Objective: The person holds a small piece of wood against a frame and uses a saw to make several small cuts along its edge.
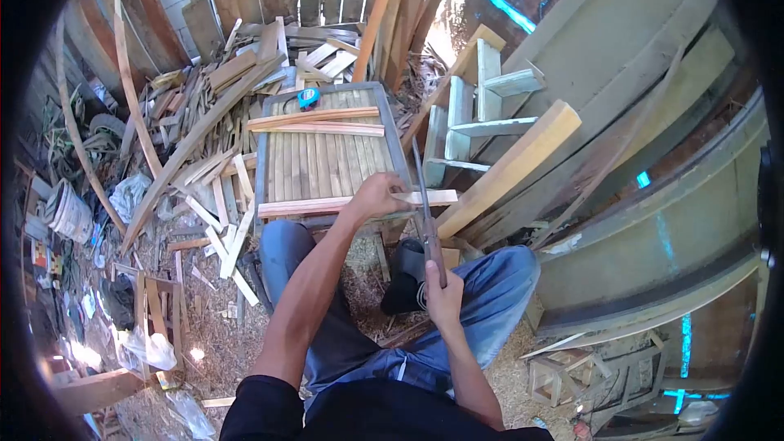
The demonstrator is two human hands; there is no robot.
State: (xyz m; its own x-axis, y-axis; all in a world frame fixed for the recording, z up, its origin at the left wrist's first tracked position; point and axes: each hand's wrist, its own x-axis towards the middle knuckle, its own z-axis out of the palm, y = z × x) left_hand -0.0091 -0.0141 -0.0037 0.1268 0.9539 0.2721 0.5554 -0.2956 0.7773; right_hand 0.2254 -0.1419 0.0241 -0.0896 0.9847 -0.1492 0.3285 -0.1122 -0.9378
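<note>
Right hand (442,292), fingers closed on the long blade (419,171), could cut the left hand (377,196) gripping the wood strip (302,207) at eleven o'clock if it slips.

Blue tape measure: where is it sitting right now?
In the head view, the blue tape measure lies on the far edge of the slatted panel, left of centre, just beyond two loose wooden strips laid across it.

Slatted bench top (327,167) with a grey frame had a blue tape measure (309,99) at its far edge, two wood strips (317,123) lying across it, and a long batten (314,207) along the near edge.
</note>
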